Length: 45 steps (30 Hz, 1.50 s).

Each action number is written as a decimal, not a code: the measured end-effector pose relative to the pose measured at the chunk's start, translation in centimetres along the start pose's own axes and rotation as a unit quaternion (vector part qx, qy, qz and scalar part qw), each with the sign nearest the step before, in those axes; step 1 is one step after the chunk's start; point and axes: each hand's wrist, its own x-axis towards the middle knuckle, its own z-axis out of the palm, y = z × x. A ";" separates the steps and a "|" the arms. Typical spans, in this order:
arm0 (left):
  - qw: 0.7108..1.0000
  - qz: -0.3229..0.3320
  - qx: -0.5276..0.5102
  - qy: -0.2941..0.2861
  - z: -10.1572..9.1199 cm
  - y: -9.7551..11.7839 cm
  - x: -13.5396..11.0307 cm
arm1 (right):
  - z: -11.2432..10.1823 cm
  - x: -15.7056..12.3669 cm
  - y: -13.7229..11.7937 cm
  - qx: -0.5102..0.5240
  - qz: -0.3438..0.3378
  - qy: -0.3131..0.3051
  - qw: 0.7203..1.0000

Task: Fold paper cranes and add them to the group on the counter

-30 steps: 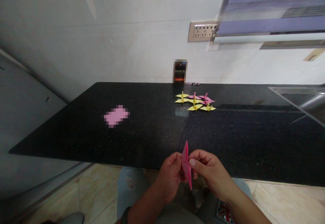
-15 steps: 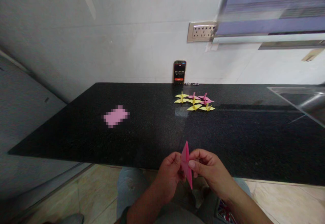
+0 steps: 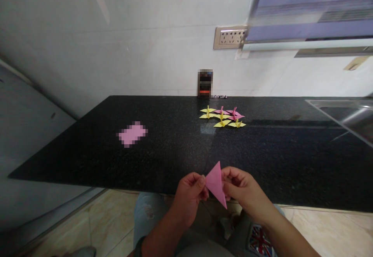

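A folded piece of pink origami paper (image 3: 216,185), now a triangle with its broad face toward me, is held above the counter's front edge. My left hand (image 3: 190,194) pinches its left corner between thumb and fingers. On the opposite side, my right hand (image 3: 241,191) has closed fingers at the paper's right edge; the fingertips are partly hidden behind it. Farther back on the counter stand several folded paper cranes, yellow ones (image 3: 222,123) and pink ones (image 3: 235,113), grouped close together.
The black stone counter (image 3: 163,152) runs along a white wall. A pixelated pink patch (image 3: 132,134) lies at left. A blurred phone (image 3: 205,84) leans on the wall below a socket panel (image 3: 231,37). A metal sink (image 3: 349,117) is at right.
The pink paper has turned from nearly edge-on to showing its flat triangular face. My left hand has shifted slightly left, and both hands still hold the paper.
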 end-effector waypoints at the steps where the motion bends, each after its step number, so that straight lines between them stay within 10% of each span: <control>1: 1.000 0.005 0.009 0.009 -0.1 0.2 0.0 | -0.1 0.0 -0.2 -0.017 -0.002 0.002 1.000; 17: 0.994 -0.050 0.088 0.044 1.1 1.5 -0.5 | 0.6 0.8 -0.4 -0.107 -0.062 0.004 0.992; 23: 0.988 -0.141 0.058 0.027 1.4 2.2 -1.1 | 0.4 0.6 -0.4 -0.300 -0.186 0.023 0.935; 31: 0.983 -0.178 0.024 0.043 1.2 2.0 -0.9 | 0.2 0.5 -1.0 -0.374 -0.177 -0.019 0.910; 45: 0.986 -0.150 0.046 0.055 0.7 1.7 -0.8 | 0.0 0.6 0.0 -0.279 -0.113 -0.010 0.954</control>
